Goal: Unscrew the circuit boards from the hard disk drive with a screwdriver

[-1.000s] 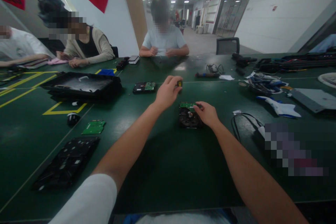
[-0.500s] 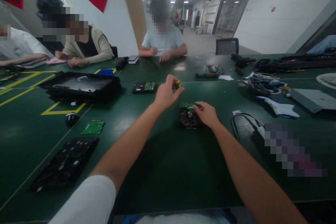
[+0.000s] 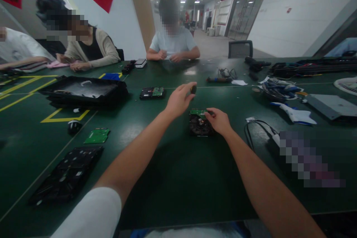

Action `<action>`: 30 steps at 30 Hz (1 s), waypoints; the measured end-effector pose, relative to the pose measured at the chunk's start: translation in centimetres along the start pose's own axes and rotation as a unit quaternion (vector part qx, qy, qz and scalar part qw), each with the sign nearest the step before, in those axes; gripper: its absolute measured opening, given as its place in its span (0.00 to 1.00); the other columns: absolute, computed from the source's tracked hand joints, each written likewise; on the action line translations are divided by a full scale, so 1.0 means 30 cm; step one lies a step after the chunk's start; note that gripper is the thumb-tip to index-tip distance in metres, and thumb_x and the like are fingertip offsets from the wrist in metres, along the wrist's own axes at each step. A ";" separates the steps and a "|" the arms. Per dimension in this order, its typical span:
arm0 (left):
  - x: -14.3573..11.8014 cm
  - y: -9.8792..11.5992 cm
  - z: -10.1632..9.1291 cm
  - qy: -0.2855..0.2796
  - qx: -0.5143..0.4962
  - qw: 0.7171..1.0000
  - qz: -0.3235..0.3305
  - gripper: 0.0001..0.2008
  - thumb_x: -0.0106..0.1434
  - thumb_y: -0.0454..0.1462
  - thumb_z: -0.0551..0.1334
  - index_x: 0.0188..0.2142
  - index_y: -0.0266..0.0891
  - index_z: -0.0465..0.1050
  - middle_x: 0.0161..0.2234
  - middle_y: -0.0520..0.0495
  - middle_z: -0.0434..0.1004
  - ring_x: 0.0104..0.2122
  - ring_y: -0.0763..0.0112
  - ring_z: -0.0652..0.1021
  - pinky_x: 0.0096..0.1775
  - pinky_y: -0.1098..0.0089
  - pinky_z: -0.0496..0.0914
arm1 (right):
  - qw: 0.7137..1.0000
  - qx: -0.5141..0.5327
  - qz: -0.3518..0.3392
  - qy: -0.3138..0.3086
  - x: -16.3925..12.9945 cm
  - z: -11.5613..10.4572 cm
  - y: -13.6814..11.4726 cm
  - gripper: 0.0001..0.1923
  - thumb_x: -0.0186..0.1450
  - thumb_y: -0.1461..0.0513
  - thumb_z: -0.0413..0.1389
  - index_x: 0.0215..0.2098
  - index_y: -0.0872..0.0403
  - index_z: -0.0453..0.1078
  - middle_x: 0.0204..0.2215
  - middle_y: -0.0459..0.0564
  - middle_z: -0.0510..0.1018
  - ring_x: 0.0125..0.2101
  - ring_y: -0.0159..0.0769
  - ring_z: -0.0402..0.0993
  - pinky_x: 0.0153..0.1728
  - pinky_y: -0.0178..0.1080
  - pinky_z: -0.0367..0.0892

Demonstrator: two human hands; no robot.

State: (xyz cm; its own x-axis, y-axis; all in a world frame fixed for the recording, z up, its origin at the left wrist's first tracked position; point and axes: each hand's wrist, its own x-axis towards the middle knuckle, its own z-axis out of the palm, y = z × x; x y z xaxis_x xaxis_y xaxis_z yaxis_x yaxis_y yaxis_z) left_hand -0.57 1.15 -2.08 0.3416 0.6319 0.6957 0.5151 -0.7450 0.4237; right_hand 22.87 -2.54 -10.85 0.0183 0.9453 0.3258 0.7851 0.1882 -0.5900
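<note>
Green table (image 3: pixel 178 178) had bare room near me; its front edge ran just under my arms. Counted 2 hard drives: one (image 3: pixel 198 124) under my rt hand, another (image 3: pixel 152 92) well apart to the left. 1 loose green board (image 3: pixel 97 136), 1 black panel (image 3: pixel 67 174), 1 black tray (image 3: pixel 86 91). Left hand (image 3: pixel 178 101) was raised above the table, arm stretched fwd, pinching a small dark part (image 3: pixel 193 89) at the fingertips. Right hand (image 3: pixel 220 121) lay on the drive's far right corner, fingers curled on it.
</note>
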 end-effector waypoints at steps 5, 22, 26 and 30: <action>-0.002 -0.001 0.017 0.021 -0.080 0.996 -0.036 0.22 0.67 0.36 0.66 0.59 0.46 0.69 0.51 0.45 0.80 0.47 0.65 0.80 0.49 0.63 0.75 | 1.000 0.004 -0.003 0.003 -0.001 0.002 -0.003 0.20 0.70 0.51 0.56 0.53 0.52 0.78 0.43 0.53 0.84 0.35 0.40 0.79 0.42 0.43 0.73; 0.025 0.034 0.009 0.034 -0.349 0.911 -0.217 0.06 0.66 0.39 0.66 0.41 0.42 0.75 0.34 0.50 0.75 0.35 0.73 0.77 0.29 0.77 0.75 | 1.000 -0.004 -0.016 0.001 0.006 0.006 0.007 0.19 0.70 0.52 0.56 0.52 0.52 0.77 0.44 0.52 0.84 0.35 0.39 0.78 0.42 0.42 0.72; 0.031 0.069 0.010 0.011 -0.366 0.897 -0.247 0.04 0.67 0.38 0.64 0.40 0.43 0.75 0.36 0.48 0.76 0.36 0.71 0.78 0.27 0.76 0.75 | 1.000 -0.009 -0.014 0.000 0.005 0.006 0.007 0.19 0.70 0.51 0.56 0.52 0.52 0.77 0.45 0.52 0.84 0.35 0.38 0.78 0.42 0.42 0.72; 0.033 0.066 0.001 -0.009 -0.396 0.881 -0.259 0.06 0.67 0.38 0.61 0.41 0.42 0.76 0.40 0.46 0.78 0.40 0.68 0.79 0.29 0.73 0.77 | 1.000 -0.009 -0.012 -0.004 0.003 0.001 0.003 0.19 0.70 0.52 0.56 0.52 0.52 0.77 0.45 0.52 0.84 0.35 0.39 0.78 0.43 0.43 0.72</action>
State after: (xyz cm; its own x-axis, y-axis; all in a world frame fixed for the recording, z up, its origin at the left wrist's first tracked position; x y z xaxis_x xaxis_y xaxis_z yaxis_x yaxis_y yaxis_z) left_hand 0.82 0.30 -0.58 0.2373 0.9292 0.2833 -0.1013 -0.2663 0.9585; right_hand 22.93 -2.42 -10.90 -0.0054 0.9425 0.3343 0.7961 0.2064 -0.5689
